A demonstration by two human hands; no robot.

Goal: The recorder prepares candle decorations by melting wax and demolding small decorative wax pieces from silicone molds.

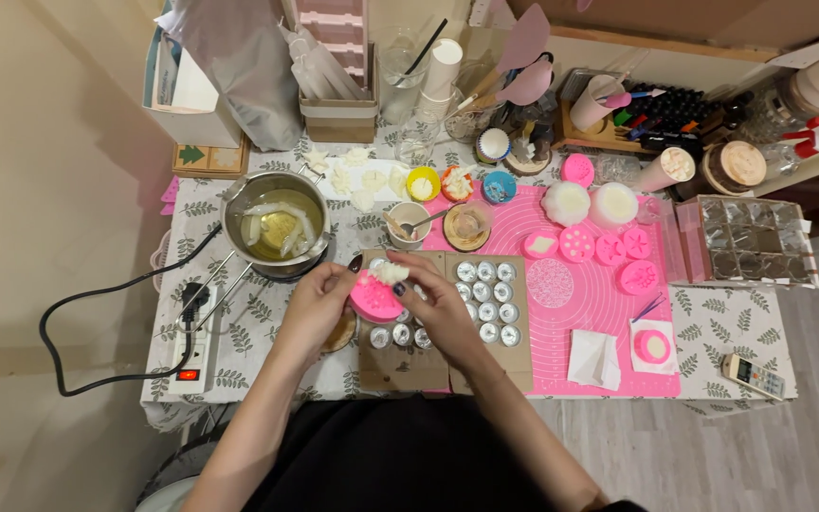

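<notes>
Both my hands hold a round pink silicone mould (pixel 373 300) over the front of the table. A white wax piece (pixel 389 273) sticks out of its top. My left hand (pixel 317 305) cups the mould from the left, and my right hand (pixel 436 299) grips it from the right, fingers on the white piece. Under my hands lies a brown cardboard sheet (pixel 514 365) with several small silver tealight cups (pixel 487 301) in rows.
A steel pot (pixel 275 228) with melting wax sits to the left, by a white power strip (pixel 193 351) with a black cable. A pink mat (pixel 591 313) on the right carries several pink moulds, white wax flowers and a folded tissue. Jars, cups and spatulas crowd the back edge.
</notes>
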